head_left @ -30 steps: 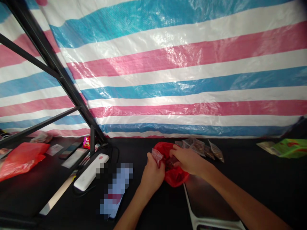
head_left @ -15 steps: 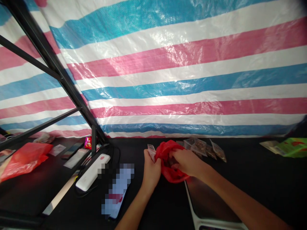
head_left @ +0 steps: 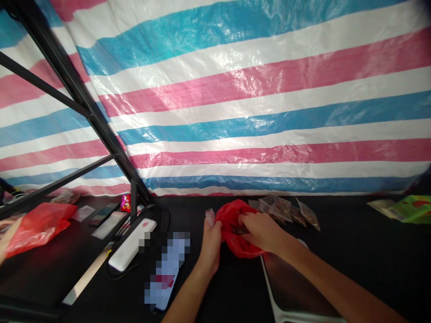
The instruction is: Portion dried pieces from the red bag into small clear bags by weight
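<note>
Your left hand is at the left edge of the bag, your right hand partly in its mouth. Behind, to the right, packets lie on the desk before the sheet. Left of you lies the phone, then the power strip.

No text, label, brand or number can be read here.
</note>
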A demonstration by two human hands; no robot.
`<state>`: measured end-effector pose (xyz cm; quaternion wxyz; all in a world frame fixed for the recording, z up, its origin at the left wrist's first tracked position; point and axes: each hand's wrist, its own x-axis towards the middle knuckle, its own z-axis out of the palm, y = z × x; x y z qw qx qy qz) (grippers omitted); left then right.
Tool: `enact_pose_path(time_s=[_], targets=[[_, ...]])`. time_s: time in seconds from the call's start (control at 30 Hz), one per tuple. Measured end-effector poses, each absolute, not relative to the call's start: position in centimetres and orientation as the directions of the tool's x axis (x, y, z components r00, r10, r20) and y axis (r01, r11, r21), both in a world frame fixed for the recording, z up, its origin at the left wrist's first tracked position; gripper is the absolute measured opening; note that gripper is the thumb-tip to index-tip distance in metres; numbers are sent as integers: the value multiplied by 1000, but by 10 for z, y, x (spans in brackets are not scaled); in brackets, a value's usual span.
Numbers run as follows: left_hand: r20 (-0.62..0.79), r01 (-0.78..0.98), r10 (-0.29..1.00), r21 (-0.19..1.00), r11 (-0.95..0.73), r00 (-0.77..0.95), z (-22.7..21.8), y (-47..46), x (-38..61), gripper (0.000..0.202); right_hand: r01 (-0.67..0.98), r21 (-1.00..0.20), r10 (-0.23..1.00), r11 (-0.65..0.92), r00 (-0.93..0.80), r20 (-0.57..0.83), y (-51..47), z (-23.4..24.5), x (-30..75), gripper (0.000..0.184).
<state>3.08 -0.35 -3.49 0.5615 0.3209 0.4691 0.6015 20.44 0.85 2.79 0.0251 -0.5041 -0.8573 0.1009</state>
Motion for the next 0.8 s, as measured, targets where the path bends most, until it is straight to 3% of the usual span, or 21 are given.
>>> enact_pose_path(time_s=[0.47,0.7,0.8], targets=[[-148,-523,983,849,68,-112,-18,-7,31,52,842,-249,863,479,-504,-42,6,27,201,18],[-98,-368,992,928,62,-80,-16,-7,30,44,864,-264,894,428,-448,-17,7,28,202,22],[-126,-401,992,910,103,-31,-15,-8,30,48,867,-269,896,420,-443,-27,7,30,203,23]])
